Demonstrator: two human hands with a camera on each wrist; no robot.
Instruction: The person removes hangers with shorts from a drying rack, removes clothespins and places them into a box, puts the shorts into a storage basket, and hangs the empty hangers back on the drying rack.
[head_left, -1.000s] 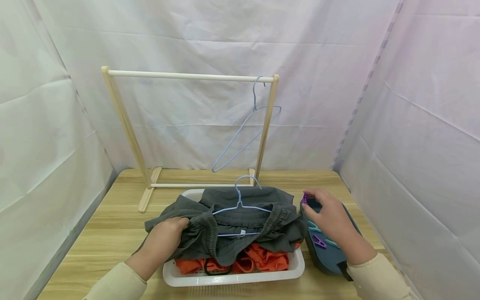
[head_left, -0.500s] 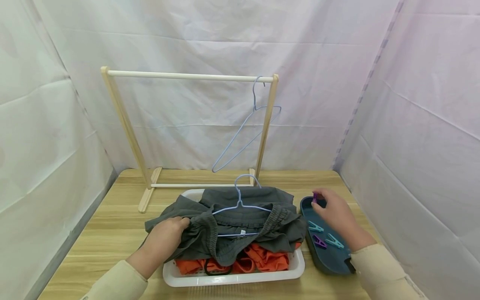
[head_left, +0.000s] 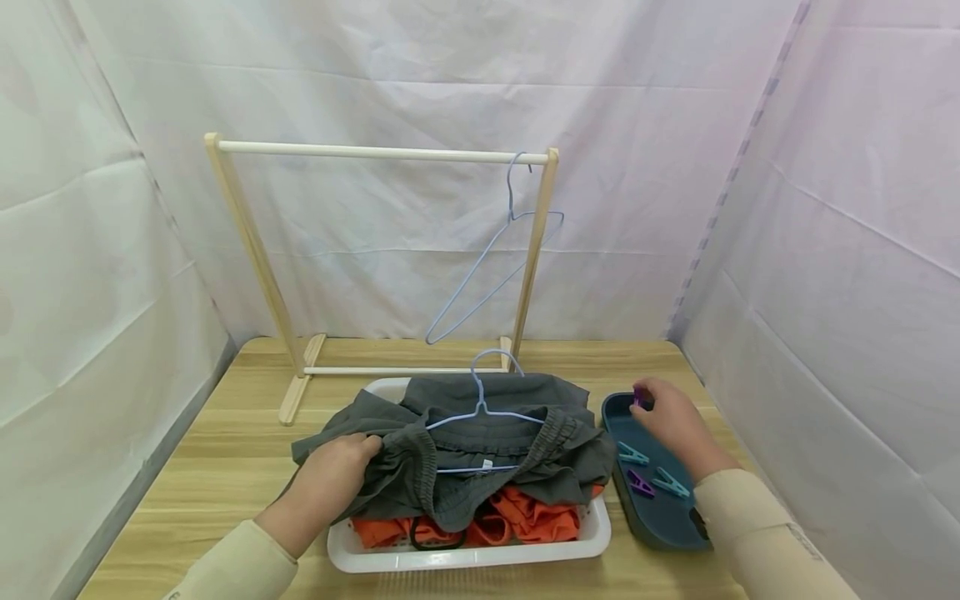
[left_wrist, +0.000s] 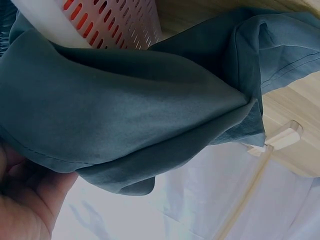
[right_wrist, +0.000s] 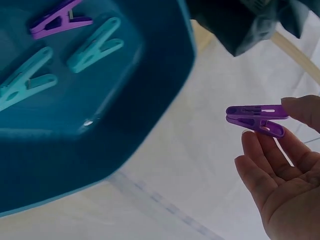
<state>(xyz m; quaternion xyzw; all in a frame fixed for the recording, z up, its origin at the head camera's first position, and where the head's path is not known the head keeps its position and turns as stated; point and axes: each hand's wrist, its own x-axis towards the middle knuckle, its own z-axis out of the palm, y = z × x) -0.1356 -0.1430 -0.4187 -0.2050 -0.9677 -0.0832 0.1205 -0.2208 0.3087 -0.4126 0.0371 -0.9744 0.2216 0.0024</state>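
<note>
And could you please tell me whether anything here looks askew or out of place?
The bare hanger on the rack looks askew: in the head view, one corner appears much lower than the other. The grey garment also sprawls over the rim of the white basket. I see nothing spilled or damaged.

The garment (head_left: 465,442) is matt woven cloth, soft and creased, with a gathered, ribbed waistband (head_left: 425,471). The orange cloth (head_left: 540,518) is matt and wrinkled. The basket (head_left: 468,561) is smooth white plastic with a slight sheen; its wall is perforated. The tray (head_left: 671,527) is smooth dark blue plastic, showing a small glossy highlight inside. The purple peg (right_wrist: 257,114) and turquoise pegs (right_wrist: 92,43) are smooth moulded plastic. The hangers (head_left: 481,407) have a smooth finish. The posts (head_left: 255,252) are pale, smooth wood. The table (head_left: 202,467) has a wood-grain surface. The sheeting (head_left: 337,67) is thin and creased.
</note>
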